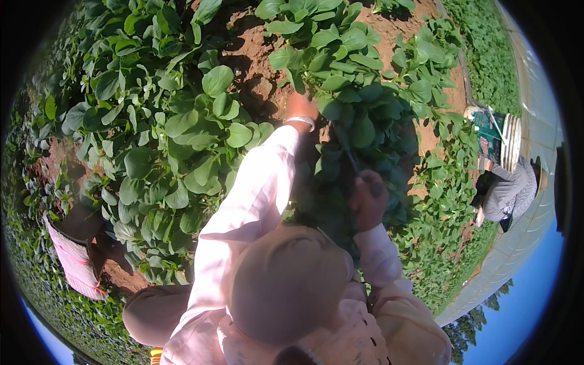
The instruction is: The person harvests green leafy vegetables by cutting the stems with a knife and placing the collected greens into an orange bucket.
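Left sleeve [252,182]: pale pink; runs from the lower centre up to the upper centre of the frame.
Right sleeve [378,255]: pale, partly shaded; lower centre-right.
Right hand [368,191]: centre-right; grip curled around the near end of a slim tool [353,159].
Tool axis: slants up and left from the right hand; far end is lost among shaded leaves.
Left hand [302,106]: upper centre, with a white wristband [302,121]; fingers pass under foliage, so the state of this grip cannot be told.
Leafy plant [340,70]: upper centre; foliage spreads up and right from the left hand, which is the nearer one. The right hand sits below it. Stem axis: hidden.
Soil [258,64]: reddish, left of the plant.
Woven sack [74,258]: pink and white, lower left.
Bucket [486,131]: green and white, right side.
Co-worker [508,191]: crouched below the bucket, grey clothing.
Plastic sheeting [538,91]: right rim.
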### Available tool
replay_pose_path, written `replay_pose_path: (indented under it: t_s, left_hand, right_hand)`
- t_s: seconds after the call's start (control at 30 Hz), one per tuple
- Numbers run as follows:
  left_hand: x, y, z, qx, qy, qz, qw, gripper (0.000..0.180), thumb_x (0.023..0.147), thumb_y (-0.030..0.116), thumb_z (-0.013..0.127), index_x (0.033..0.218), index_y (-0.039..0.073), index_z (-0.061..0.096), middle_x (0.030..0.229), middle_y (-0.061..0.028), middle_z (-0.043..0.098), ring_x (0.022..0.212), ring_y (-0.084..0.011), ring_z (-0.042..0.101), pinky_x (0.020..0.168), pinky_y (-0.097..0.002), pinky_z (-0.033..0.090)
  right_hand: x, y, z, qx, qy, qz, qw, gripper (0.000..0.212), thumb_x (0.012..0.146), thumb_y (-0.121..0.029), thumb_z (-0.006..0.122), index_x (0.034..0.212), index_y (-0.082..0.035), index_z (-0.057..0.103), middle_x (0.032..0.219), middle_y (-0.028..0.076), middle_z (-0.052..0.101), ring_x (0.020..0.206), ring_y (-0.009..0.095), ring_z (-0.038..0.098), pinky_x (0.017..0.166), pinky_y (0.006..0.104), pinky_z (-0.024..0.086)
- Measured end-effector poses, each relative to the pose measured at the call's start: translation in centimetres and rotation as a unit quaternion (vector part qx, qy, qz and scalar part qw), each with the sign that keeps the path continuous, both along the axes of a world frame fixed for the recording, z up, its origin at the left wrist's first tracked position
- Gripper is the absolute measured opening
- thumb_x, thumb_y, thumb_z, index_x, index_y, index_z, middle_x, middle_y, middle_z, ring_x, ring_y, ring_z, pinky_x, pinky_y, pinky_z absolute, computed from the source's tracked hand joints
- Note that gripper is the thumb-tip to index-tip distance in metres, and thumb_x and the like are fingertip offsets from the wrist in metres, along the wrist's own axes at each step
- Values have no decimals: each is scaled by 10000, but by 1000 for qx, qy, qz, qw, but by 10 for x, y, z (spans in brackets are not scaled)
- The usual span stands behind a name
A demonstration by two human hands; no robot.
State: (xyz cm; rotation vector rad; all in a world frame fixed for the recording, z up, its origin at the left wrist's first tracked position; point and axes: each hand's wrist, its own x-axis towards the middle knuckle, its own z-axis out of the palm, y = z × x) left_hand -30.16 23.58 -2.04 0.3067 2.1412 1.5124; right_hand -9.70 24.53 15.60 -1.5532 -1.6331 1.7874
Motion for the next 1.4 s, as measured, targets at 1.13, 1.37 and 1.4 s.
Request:
replay_pose_path:
  t_s: [1.13,1.37,1.4]
  left_hand:
    - [-98,-279,168,439,-212,87,869,291,978,274,432,794,49,447,825,-86,515,563,-155,411,525,-294,328]
    - [-59,-307,153,140,-191,76,969,267,970,258,491,942,9,584,645,8,509,526,-77,439,474,-218,333]
    - [-53,-309,145,100,-161,23,982,278,971,246,496,967,-10,605,669,36,530,536,-54,451,472,-223,338]
  right_hand:
    - [-59,-36,-8,157,93,428,885,87,846,-16,606,927,-29,578,680,15,573,537,94,525,506,219,388]
    - [-94,-65,-19,200,45,460,864,99,826,11,598,915,-29,582,664,76,562,521,126,512,513,245,400]
    - [-85,-57,-30,191,27,404,894,101,830,1,602,924,-26,578,655,37,549,540,73,479,514,225,386]
